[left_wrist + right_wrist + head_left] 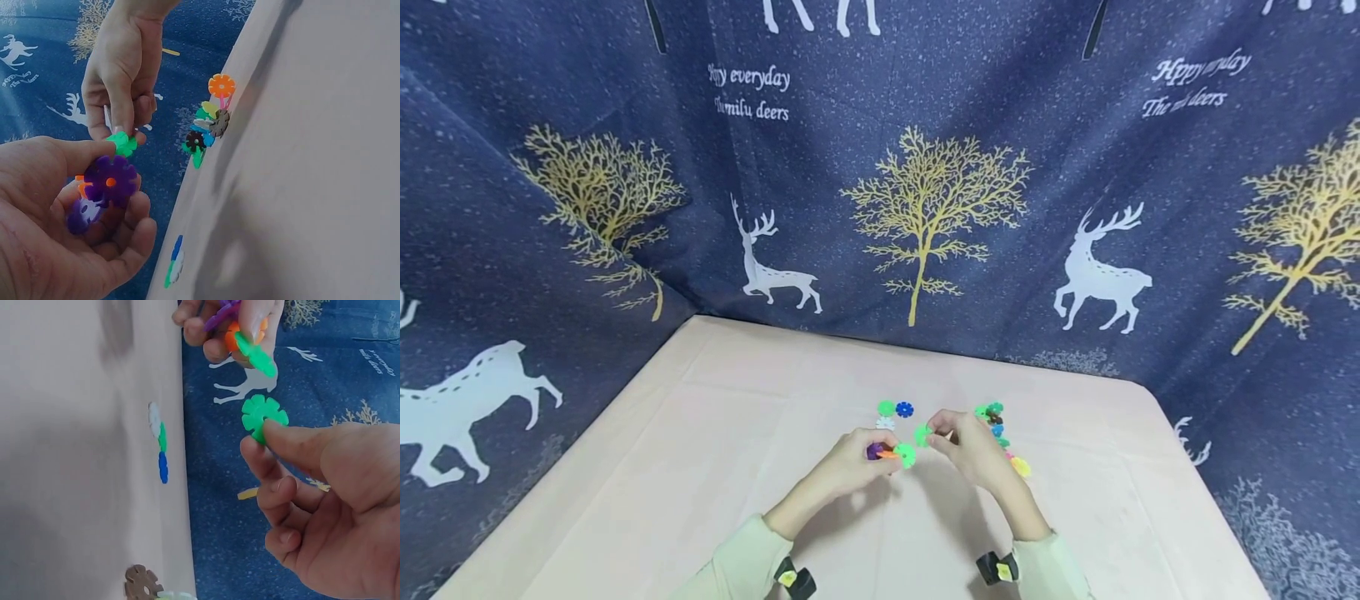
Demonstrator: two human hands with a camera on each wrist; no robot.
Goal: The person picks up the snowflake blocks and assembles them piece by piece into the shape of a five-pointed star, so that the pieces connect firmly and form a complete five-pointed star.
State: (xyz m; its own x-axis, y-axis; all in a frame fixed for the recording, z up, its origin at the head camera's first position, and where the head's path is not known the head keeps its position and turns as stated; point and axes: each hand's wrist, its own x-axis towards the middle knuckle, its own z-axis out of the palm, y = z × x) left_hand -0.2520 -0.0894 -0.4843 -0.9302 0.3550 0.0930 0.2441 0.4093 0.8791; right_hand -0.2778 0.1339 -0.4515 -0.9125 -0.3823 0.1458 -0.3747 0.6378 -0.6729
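My left hand (853, 460) holds a small cluster of notched plastic snowflake discs joined together. Purple discs (97, 179) and an orange disc (232, 339) make up the part inside the fingers, while a green disc (905, 456) sticks out toward the right. Between thumb and index finger, my right hand (967, 446) pinches a single green snowflake disc (255, 414) by its edge. In the right wrist view this disc is a short gap apart from the cluster. Both hands are raised above the table, facing each other.
Flat on the table (715, 467), just beyond the hands, lie a green disc (887, 408), a blue disc (905, 409) and a white disc (885, 424). Behind the right hand is a mixed heap including a yellow disc (1020, 467). A blue patterned cloth (820, 208) hangs behind the table.
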